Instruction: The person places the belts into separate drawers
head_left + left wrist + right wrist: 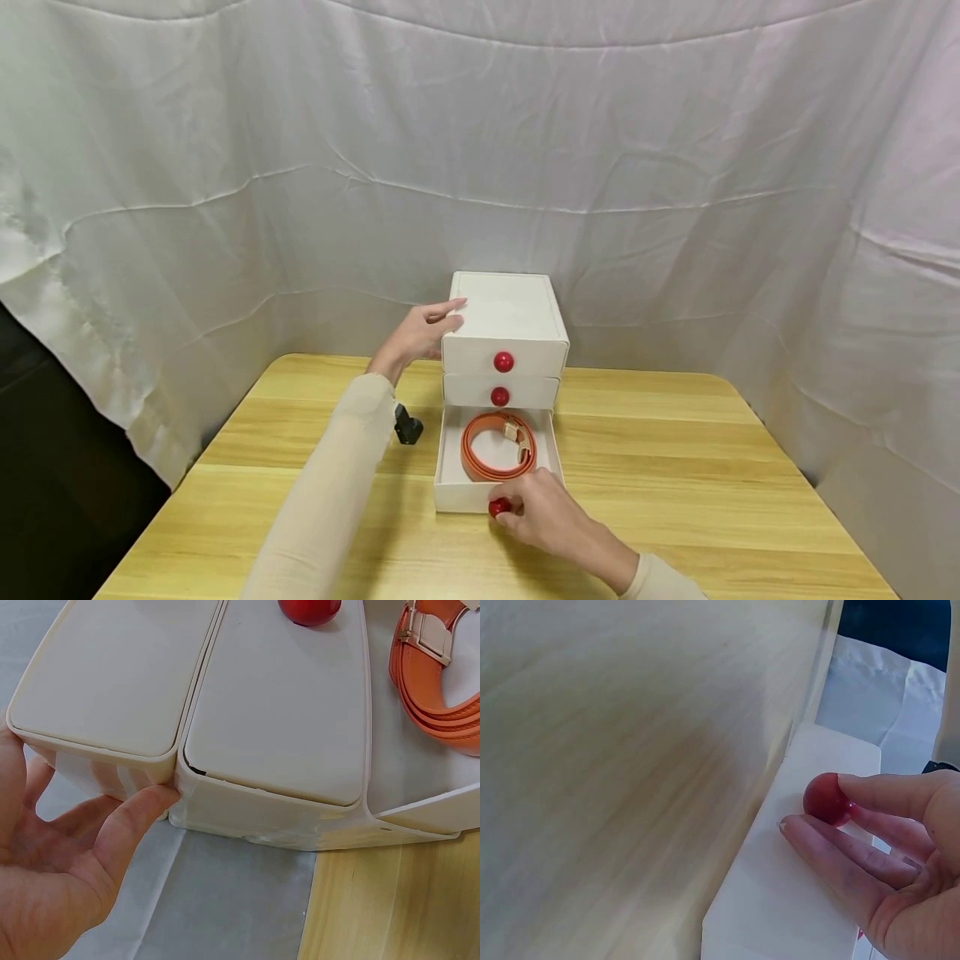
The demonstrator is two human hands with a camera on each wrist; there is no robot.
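head view: nearest, the right hand (551, 521) pinches the round red knob (498, 507) of the bottom drawer (450, 492), which is pulled out on the wooden tabletop (675, 467). inside it lies one coiled orange belt (480, 454). behind it stands the smooth white box (504, 312) with two closed drawers. the left hand (422, 333) rests flat against its side, fingers straight.

The drawer box (504, 333) looks like smooth, matt white plastic. Its round knobs (503, 362) are shiny red. In the open bottom drawer (457, 467) of the box lies an orange belt (487, 454), smooth like leather, with a pale metal buckle (427, 630). Under the box, the table (675, 483) is smooth light wood. Behind the box hangs wrinkly white cloth (300, 167).
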